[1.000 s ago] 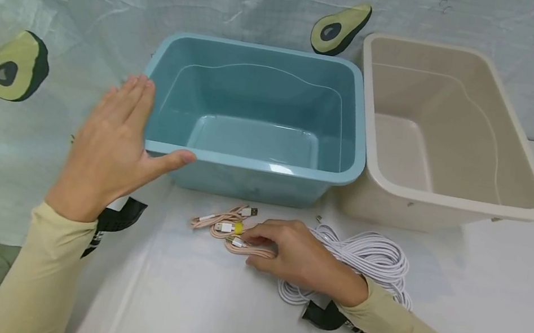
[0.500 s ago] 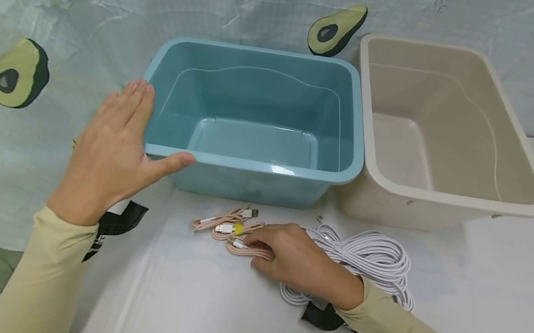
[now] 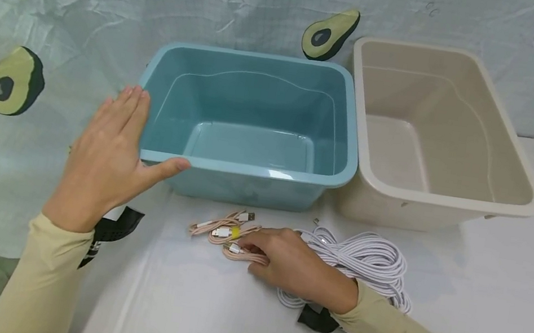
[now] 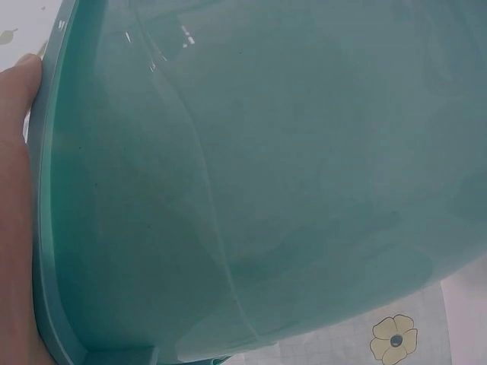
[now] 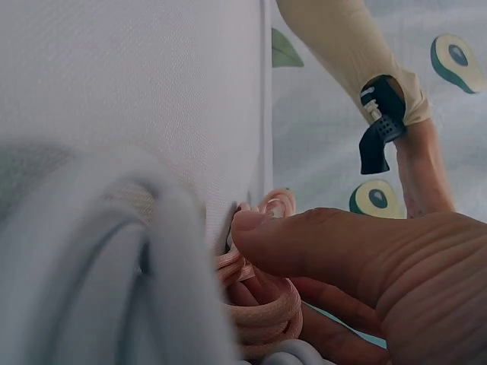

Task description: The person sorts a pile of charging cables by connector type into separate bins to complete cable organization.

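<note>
The left hand (image 3: pixel 104 158), fingers straight and thumb spread, touches the rectangular blue plastic bin (image 3: pixel 243 186) along the white surface's (image 3: pixel 205 317) back edge. In front, coiled pink braided cables (image 3: pixel 246 256); the right hand's (image 3: pixel 292 261) fingers pinch the rightmost. Then a white coiled cable (image 3: pixel 372 258) and, nearest the back right corner, a beige plastic bin (image 3: pixel 389 209).

I saw the right hand (image 5: pixel 380 266) pinch a pink cable (image 5: pixel 266 315) near a looped white cable (image 5: pixel 183 266); a sleeved arm (image 5: pixel 342 38) showed beyond.
</note>
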Demonstrator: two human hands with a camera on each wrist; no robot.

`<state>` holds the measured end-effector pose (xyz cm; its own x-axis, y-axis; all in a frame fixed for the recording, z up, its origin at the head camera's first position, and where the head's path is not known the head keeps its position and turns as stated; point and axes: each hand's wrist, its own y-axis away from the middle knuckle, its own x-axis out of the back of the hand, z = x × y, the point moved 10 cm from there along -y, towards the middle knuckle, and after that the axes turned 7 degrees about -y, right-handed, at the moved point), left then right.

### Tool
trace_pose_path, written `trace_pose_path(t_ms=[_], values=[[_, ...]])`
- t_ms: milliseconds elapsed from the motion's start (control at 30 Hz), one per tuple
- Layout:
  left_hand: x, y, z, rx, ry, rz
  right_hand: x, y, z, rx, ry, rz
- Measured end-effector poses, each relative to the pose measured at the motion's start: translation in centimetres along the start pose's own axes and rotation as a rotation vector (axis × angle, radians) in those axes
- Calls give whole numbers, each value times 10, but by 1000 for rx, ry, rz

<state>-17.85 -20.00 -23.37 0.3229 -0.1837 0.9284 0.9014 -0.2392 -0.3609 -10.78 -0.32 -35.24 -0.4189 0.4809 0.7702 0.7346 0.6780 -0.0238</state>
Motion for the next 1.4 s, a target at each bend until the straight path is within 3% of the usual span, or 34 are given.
trace_pose_path(t_ms=[700,1400], values=[[2,1,0,-6,12,17,-5,-1,1,-29,-14,-28],[-1,0,-1,11,11,-22,2,-4,15,-108,-208,-66]])
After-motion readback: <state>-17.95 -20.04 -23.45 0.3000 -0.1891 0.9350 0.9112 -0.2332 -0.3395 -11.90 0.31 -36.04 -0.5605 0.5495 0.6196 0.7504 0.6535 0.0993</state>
